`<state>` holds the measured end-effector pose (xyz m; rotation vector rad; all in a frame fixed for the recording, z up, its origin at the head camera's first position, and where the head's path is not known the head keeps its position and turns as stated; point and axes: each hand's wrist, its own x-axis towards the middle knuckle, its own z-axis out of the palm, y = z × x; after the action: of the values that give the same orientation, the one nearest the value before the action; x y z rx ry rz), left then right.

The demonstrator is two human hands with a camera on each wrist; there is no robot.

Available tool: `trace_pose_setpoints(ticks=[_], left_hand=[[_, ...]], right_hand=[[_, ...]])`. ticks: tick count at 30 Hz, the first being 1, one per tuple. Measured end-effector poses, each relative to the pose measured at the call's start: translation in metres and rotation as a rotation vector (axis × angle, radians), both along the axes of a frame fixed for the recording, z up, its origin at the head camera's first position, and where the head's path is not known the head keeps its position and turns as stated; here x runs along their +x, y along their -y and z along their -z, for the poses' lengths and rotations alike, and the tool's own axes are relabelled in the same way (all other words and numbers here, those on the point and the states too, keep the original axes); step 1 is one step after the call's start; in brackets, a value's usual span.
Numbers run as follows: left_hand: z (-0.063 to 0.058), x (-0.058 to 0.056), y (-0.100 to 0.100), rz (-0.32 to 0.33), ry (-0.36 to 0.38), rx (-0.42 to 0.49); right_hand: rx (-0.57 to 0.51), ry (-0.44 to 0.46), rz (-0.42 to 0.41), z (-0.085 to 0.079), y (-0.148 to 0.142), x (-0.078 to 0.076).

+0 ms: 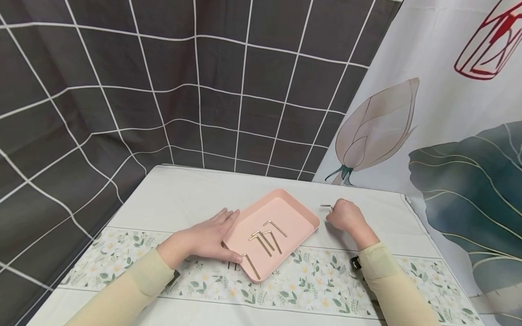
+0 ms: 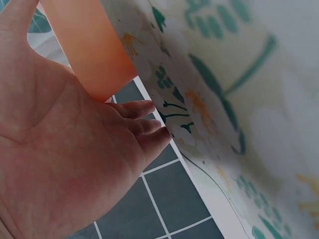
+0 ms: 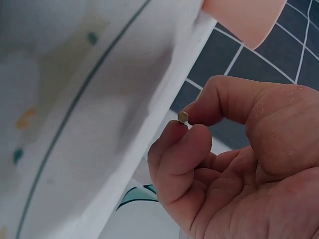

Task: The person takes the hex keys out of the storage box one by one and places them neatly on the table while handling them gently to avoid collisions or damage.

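Note:
In the head view a shallow pink tray stands at a slant on the table. Several L-shaped brass-coloured hex keys lie in it, one of them apart at the near corner. My left hand rests against the tray's left side, thumb at the rim and fingers extended; the left wrist view shows the palm by the tray's outer wall. To the right of the tray, my right hand pinches another hex key between thumb and fingers. Its hexagonal end faces the right wrist camera.
A white cloth with a floral band covers the table. Behind and left hangs a dark curtain with a white grid. A white curtain with plant prints hangs at the right. Short dark marks show beside the tray under the left thumb; unclear what they are.

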<state>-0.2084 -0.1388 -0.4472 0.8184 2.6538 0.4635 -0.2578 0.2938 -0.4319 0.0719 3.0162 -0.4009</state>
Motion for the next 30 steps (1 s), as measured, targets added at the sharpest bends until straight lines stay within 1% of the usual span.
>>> trace_pose_setpoints(ticks=[6, 17, 23, 30], left_hand=[[-0.0021, 0.0006, 0.0002, 0.001, 0.001, 0.006], [0.0001, 0.0010, 0.0003, -0.007, 0.005, 0.008], [-0.0009, 0.0013, 0.0003, -0.009, 0.006, 0.012], [-0.0021, 0.0018, -0.0001, -0.008, 0.006, 0.013]], right_hand=[[0.002, 0.021, 0.010, 0.0029, 0.0010, 0.0008], [0.007, 0.057, -0.007, 0.0077, 0.0015, -0.0026], [0.045, 0.088, -0.040, 0.0093, 0.0028, -0.0056], [0.088, 0.100, -0.070, 0.0085, 0.0053, -0.0064]])
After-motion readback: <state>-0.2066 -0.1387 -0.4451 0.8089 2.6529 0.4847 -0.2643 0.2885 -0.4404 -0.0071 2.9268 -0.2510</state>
